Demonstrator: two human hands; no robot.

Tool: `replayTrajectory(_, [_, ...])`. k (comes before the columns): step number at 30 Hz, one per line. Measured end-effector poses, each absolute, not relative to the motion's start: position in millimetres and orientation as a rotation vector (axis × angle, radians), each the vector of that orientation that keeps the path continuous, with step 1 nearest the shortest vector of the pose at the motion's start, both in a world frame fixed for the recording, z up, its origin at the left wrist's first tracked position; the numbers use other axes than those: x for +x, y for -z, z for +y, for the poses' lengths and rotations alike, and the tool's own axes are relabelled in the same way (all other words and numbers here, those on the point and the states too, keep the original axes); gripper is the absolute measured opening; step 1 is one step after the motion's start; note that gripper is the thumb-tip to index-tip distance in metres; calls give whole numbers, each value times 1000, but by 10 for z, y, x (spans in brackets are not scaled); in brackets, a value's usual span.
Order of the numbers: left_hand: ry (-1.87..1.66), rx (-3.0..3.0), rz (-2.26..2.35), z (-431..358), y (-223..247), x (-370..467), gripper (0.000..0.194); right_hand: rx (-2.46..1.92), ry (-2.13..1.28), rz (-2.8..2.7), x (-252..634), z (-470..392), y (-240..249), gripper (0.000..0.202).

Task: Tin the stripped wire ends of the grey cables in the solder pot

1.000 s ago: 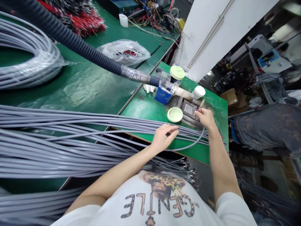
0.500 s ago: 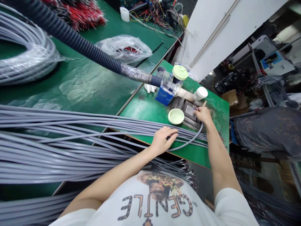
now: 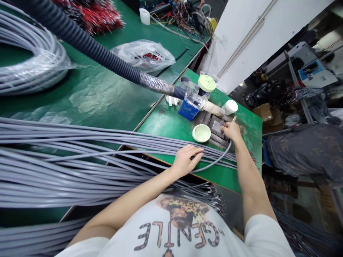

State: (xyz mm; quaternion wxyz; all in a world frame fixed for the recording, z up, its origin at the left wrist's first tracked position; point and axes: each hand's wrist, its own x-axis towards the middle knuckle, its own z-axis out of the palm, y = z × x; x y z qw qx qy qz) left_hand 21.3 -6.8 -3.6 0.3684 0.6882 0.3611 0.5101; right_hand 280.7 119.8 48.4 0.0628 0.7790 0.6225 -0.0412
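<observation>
My right hand is closed on the end of a grey cable, which bends down from it and curves left. Thin wire ends at my fingertips reach the silvery surface of a dark, square, solder-pot-like block. My left hand lies over a row of grey cables, thumb and fingers apart. The curved cable passes under or beside this hand; which one is hidden. Between the hands, just beyond the cables, stands a pale yellow-green bowl.
A black corrugated hose crosses above the bench to a pale nozzle beside a blue box. Behind the block are a white cup and a lidded tub. A cable coil lies far left. Another person's clothing shows right.
The view has shifted slightly. Both hands keep nearly the same places, the right still on the cable at the block and the left still on the cables.
</observation>
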Motion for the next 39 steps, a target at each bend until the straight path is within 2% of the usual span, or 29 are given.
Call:
replayTrajectory(7, [-1300, 1781, 928, -73, 38, 208, 18, 2449, 195, 2060, 2732, 926, -813, 27])
replayTrajectory(9, [-1312, 1785, 923, -73, 33, 206, 18, 2560, 424, 2158, 2640, 709, -957, 30])
replayTrajectory(13, [-1302, 1793, 929, -73, 40, 204, 17, 2698, 1190, 2214, 2365, 227, -1167, 35])
replayTrajectory(16, [-1287, 1781, 926, -75, 47, 201, 18, 2662, 1447, 2214, 2176, -28, -1213, 37])
replayTrajectory(39, [-1257, 1543, 960, -220, -139, 112, 19, 2442, 2190, 2106, 1963, -363, -1022, 31])
